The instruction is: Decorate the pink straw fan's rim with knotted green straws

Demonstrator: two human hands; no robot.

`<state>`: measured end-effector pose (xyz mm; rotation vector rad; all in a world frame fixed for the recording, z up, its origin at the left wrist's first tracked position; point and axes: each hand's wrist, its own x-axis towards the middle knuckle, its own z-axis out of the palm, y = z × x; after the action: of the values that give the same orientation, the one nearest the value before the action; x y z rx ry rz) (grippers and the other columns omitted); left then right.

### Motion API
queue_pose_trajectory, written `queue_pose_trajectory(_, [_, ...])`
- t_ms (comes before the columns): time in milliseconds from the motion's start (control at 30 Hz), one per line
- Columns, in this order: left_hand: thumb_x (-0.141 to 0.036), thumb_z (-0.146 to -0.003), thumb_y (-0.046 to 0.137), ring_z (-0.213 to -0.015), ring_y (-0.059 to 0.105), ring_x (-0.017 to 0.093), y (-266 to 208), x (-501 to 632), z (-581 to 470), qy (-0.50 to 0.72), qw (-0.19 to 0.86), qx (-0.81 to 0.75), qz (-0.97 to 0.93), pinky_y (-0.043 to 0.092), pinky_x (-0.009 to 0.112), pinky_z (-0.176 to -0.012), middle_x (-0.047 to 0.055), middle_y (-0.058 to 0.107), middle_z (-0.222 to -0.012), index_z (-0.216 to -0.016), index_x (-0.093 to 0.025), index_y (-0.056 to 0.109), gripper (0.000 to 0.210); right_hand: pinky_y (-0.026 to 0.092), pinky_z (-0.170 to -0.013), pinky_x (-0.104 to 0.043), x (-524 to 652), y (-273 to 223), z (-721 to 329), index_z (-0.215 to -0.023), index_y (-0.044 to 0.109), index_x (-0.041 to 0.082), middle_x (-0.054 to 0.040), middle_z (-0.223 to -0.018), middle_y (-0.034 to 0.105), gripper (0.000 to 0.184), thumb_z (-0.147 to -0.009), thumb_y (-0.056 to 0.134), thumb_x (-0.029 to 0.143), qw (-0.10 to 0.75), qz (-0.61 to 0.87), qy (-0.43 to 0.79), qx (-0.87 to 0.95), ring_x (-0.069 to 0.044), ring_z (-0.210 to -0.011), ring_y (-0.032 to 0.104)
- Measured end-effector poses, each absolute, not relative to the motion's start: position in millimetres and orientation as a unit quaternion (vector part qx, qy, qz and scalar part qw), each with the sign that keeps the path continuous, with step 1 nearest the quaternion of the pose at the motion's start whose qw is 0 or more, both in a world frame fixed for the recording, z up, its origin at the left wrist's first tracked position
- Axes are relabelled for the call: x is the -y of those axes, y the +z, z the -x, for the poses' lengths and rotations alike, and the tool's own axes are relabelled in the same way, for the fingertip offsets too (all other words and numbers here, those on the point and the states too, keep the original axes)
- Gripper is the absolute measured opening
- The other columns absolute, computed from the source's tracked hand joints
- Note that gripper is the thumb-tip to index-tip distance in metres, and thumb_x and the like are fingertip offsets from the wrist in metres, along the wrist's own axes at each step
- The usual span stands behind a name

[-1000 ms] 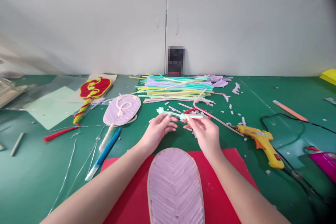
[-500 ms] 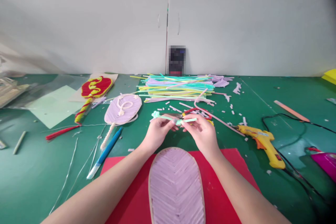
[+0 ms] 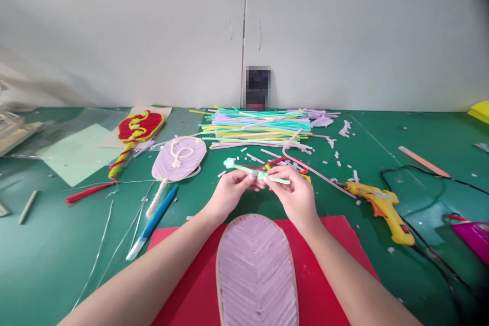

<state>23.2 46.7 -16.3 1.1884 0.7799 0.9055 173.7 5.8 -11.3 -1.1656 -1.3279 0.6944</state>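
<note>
Green table (image 3: 46,265); nearest, red sheet (image 3: 313,290) with lilac oval panel (image 3: 256,270) on it. Beyond panel, left hand (image 3: 229,193) and right hand (image 3: 294,191) drawn closer together than one second ago, fingers of both pinching mint stem (image 3: 243,168) around bunched middle; curled tip juts left, straight end right. Suggests work now centred on that middle. Behind hands: red-handled tool (image 3: 298,163). Farther: pastel stem bundle (image 3: 260,130), pale wall (image 3: 133,30).

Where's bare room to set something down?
Front left, the green table looks bare between the pale stick and the silver wire; another patch lies between the orange stick and yellow object. It's crowded beyond the right hand: red-handled tool, scraps, coloured stems.
</note>
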Motion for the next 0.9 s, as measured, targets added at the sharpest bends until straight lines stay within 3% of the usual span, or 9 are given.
queue_pose_trajectory(167, [-0.043, -0.081, 0.056, -0.062, 0.061, 0.013, -11.7, -46.5, -23.4, 0.400, 0.590, -0.373, -0.594, 0.051, 0.027, -0.066, 0.002, 0.065, -0.064, -0.069, -0.014, 0.061, 0.031, 0.052, -0.075, -0.034, -5.3, -10.8, -174.0, -0.074, 0.059, 0.023, -0.0045, -0.088, 0.063, 0.007, -0.079, 0.063, 0.023, 0.560, 0.483, 0.231, 0.632, -0.020, -0.091, 0.061])
queue_pose_trajectory(367, [-0.039, -0.085, 0.050, -0.061, 0.060, 0.012, -8.7, -44.1, -22.8, 0.395, 0.523, -0.388, -0.648, 0.049, 0.024, -0.064, 0.000, 0.062, -0.063, -0.068, -0.015, 0.058, 0.030, 0.051, -0.069, -0.031, -5.4, -13.6, -174.6, -0.074, 0.058, 0.023, -0.0034, -0.082, 0.065, 0.008, -0.079, 0.063, 0.025, 0.550, 0.496, 0.262, 0.618, -0.018, -0.082, 0.062])
queue_pose_trajectory(700, [-0.035, -0.080, 0.060, -0.075, 0.063, 0.014, -11.0, -45.8, -23.6, 0.369, 0.649, -0.324, -0.581, 0.051, 0.026, -0.073, 0.005, 0.066, -0.080, -0.084, -0.013, 0.062, 0.023, 0.052, -0.072, -0.033, -6.8, -13.5, -175.9, -0.074, 0.058, 0.023, -0.0048, -0.086, 0.063, 0.008, -0.079, 0.063, 0.025, 0.580, 0.488, 0.295, 0.582, -0.019, -0.086, 0.061])
queue_pose_trajectory(900, [-0.034, -0.080, 0.060, -0.070, 0.064, 0.014, -12.7, -46.3, -23.5, 0.374, 0.626, -0.351, -0.587, 0.052, 0.028, -0.071, 0.005, 0.067, -0.074, -0.077, -0.012, 0.061, 0.023, 0.052, -0.072, -0.033, -8.6, -15.7, -176.7, -0.073, 0.058, 0.022, -0.0051, -0.086, 0.063, 0.008, -0.079, 0.063, 0.026, 0.574, 0.478, 0.283, 0.602, -0.020, -0.087, 0.061])
